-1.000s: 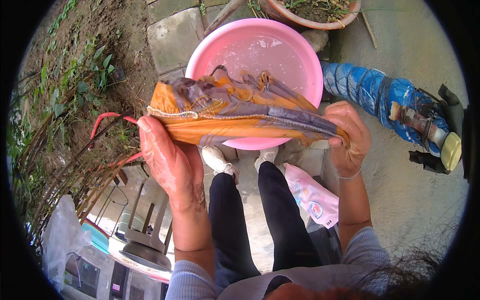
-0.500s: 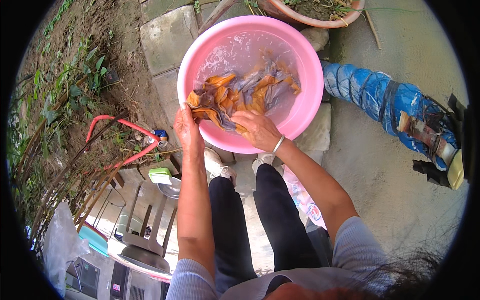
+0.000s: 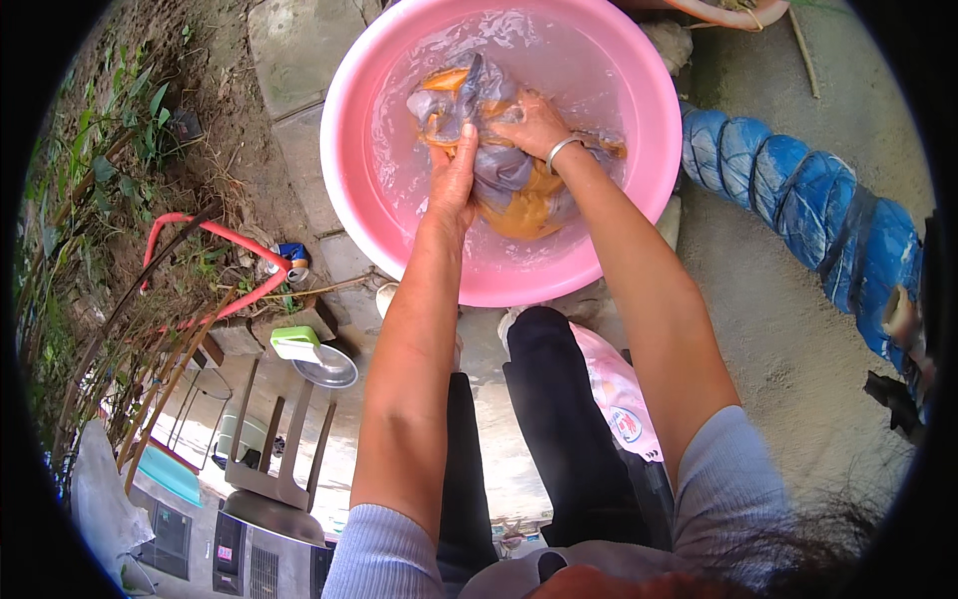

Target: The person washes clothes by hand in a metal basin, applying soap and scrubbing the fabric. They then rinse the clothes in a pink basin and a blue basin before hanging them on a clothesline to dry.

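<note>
A wet grey and orange-brown cloth (image 3: 519, 205) lies bunched in cloudy water inside a large pink basin (image 3: 344, 160). My left hand (image 3: 454, 178) is closed on the near left part of the cloth, its thumb pointing up over a fold. Over the middle of the bundle, my right hand (image 3: 532, 128) grips the fabric; its fingertips are partly hidden among the folds. A light-coloured bangle (image 3: 562, 152) is on my right wrist. Some of the cloth stands above the water around both hands, and the rest spreads toward the basin's right side.
At right, a blue wrapped bundle (image 3: 788, 195) bound with dark strips reaches toward the basin. Beside my leg is a pink plastic bag (image 3: 621, 399). Leftward are a red bent tube (image 3: 225, 235), a can (image 3: 294, 262), a green container (image 3: 296, 342) and a round metal lid (image 3: 327, 367).
Both hands have moved from the basin's near left rim into its middle, carrying the cloth with them. The cloth is now gathered into a rounder bundle in the water.
</note>
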### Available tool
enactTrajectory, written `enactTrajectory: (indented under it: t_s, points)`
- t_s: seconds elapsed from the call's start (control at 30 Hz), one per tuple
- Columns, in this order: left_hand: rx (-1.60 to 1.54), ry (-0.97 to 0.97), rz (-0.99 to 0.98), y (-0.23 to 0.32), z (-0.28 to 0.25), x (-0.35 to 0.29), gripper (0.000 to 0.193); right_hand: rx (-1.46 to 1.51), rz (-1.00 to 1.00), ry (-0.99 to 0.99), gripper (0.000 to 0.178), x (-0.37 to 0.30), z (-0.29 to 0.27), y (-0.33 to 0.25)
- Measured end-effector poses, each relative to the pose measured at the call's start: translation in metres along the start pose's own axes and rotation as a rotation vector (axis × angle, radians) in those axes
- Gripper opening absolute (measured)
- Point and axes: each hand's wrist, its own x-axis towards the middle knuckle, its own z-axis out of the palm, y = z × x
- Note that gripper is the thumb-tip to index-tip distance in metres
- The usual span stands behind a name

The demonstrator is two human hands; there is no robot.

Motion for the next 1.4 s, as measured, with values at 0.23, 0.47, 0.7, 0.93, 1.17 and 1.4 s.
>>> enactTrajectory:
  t_s: [0.23,0.47,0.7,0.93,1.17,1.4]
  points:
    - [0.006,0.064,0.293,0.018,-0.001,-0.022,0.046,0.305,-0.378,0.004,0.027,-0.128,0.012,-0.118]
    - [-0.457,0.15,0.04,-0.011,-0.028,-0.026,0.03,-0.16,-0.3,0.25,0.026,-0.093,-0.005,-0.113]
    - [0.527,0.14,0.247,0.033,-0.05,-0.073,0.019,-0.253,-0.45,0.476,0.021,-0.073,-0.087,-0.053]
    - [1.553,-0.062,0.954,0.041,-0.038,-0.079,0.023,-0.492,-0.479,0.223,0.034,-0.144,-0.04,0.016]
    - [2.021,-0.162,0.58,-0.028,-0.056,-0.014,0.018,-0.614,-0.203,-0.001,0.023,-0.097,0.032,0.045]
    - [2.047,-0.15,0.607,-0.036,-0.076,0.027,0.024,-0.976,-0.236,-0.722,0.03,-0.048,0.044,0.086]
